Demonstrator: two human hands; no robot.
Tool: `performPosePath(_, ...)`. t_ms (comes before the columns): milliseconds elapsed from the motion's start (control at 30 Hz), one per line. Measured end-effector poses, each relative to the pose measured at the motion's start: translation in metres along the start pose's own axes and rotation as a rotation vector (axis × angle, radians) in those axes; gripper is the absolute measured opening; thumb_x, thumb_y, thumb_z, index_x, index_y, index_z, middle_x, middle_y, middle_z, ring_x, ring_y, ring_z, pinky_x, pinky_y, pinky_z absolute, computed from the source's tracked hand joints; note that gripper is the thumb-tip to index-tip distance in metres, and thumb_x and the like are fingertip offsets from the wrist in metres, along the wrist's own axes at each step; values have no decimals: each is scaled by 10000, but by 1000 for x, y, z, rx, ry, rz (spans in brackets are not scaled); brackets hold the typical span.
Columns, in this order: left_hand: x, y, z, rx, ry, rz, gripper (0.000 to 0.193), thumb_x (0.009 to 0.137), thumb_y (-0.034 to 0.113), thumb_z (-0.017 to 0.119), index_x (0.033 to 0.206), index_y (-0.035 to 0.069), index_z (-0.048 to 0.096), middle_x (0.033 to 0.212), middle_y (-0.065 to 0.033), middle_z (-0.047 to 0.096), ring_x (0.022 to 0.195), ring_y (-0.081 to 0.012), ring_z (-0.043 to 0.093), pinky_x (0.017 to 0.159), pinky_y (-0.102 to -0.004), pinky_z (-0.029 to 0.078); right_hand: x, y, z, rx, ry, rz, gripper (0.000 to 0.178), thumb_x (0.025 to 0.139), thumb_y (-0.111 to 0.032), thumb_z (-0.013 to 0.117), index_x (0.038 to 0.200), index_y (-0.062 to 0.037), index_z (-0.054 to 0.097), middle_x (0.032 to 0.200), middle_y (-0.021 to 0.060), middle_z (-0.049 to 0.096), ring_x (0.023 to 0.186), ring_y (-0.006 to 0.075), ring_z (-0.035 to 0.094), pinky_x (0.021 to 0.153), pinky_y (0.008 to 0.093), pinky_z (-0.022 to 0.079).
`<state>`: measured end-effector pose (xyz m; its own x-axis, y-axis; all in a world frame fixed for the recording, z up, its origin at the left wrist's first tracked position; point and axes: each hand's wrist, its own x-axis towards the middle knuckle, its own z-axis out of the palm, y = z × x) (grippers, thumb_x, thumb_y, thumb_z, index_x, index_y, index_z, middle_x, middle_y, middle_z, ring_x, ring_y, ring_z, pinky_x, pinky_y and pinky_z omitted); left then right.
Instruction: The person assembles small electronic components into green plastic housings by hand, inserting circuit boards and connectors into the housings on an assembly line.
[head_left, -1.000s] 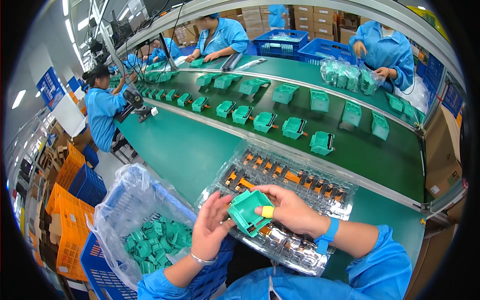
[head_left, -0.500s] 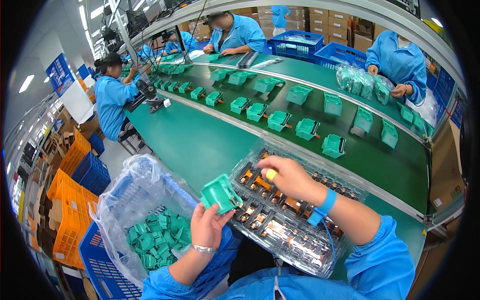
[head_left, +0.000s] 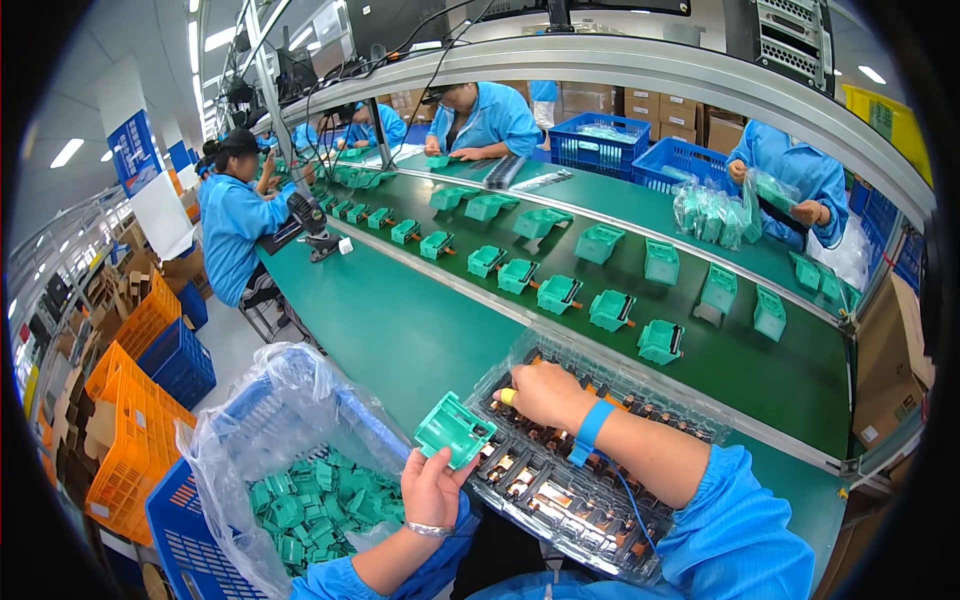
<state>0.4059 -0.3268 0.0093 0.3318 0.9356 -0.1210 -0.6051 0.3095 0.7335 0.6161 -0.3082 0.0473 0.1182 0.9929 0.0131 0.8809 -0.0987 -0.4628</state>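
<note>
My left hand (head_left: 432, 488) grips a green plastic housing (head_left: 455, 428) by its near side, its hollow facing up, beside the left edge of a clear plastic tray (head_left: 665, 382). Rows of small black and copper-coloured parts (head_left: 570, 505) fill the tray. Over its far left part, my right hand (head_left: 545, 397) is bent down with the fingertips pressed together among the parts. What those fingers hold, if anything, is hidden. A yellow cover is on one finger, and a blue wrist strap with a cord circles that wrist.
Left of me, a blue crate (head_left: 182, 520) lined with a clear bag (head_left: 215, 435) holds many loose green housings (head_left: 312, 505). Ahead, green housings with black parts (head_left: 661, 341) line the dark green belt (head_left: 750, 400). Co-workers (head_left: 235, 215) sit and stand along the line.
My right hand has come lower and slightly left over the tray. The housing in my left hand has turned, its hollow more upward. The whole view has tilted up somewhat.
</note>
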Motion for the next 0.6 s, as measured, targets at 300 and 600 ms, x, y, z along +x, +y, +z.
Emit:
performPosePath(300,-2,-9,4,22,-135,-19,164,884,53,532,1046,37,522,1078,-110,603,1017,-253,585,927,-483,455,-50,31,-21,420,174,-42,147,790,-80,633,863,-25,518,779,114,596,741,203,618,647,326,480)
performPosePath(600,-10,-25,-3,309,-262,116,271,815,-49,619,1063,0,521,1048,-98,608,974,-163,582,875,-305,462,-121,1,-32,578,451,-393,208,763,-23,667,961,-6,603,802,108,597,686,193,607,594,286,484)
